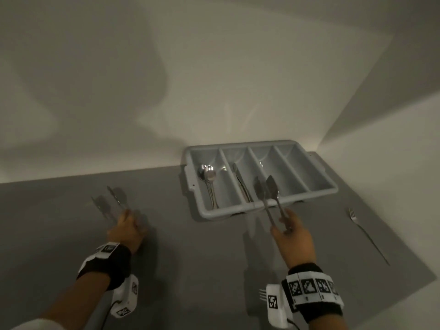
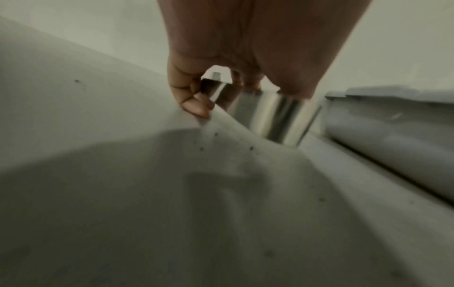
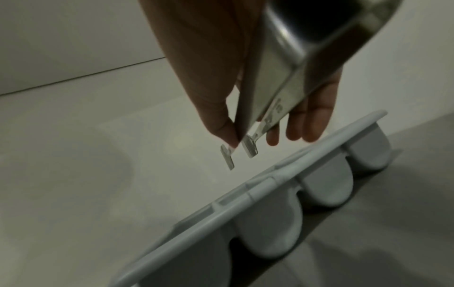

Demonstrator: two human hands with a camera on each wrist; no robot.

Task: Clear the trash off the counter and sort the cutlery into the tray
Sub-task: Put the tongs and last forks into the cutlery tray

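The left hand (image 1: pixel 127 231) is clamped around the handle of a pair of metal tongs (image 1: pixel 112 202), blurred, whose tips point away from it over the gray counter (image 1: pixel 71 210). To the right of that hand and a little beyond it stands the gray tray (image 1: pixel 240 211) against the wall; spoons (image 1: pixel 209 179) lie in its leftmost compartment and a long utensil in the next. The right hand (image 1: pixel 291 236) pinches a second pair of tongs (image 1: pixel 271 198) between thumb and fingers, the arms apart, the tips above the tray's near rim. Right of this hand, well apart, a fork (image 1: pixel 365 232) lies flat on the counter.
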